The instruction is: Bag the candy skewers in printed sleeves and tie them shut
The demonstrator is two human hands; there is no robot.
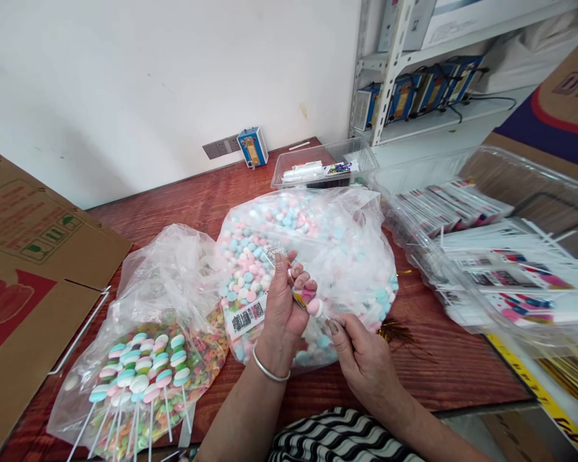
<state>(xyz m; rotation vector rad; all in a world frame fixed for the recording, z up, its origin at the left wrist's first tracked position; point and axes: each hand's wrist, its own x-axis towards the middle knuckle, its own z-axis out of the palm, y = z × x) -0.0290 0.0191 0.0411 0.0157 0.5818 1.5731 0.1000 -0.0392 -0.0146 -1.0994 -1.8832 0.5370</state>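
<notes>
Above the red wooden surface, the left hand clamps a small printed sleeve while the right hand's pinched fingertips press a pink candy into its mouth, apparently mid-filling; next, likely another sweet from the clear bag of pastel candies just behind.

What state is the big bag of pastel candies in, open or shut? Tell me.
Open. The big bag gapes at its top, its plastic spread wide, loose pastel candies exposed inside.
</notes>
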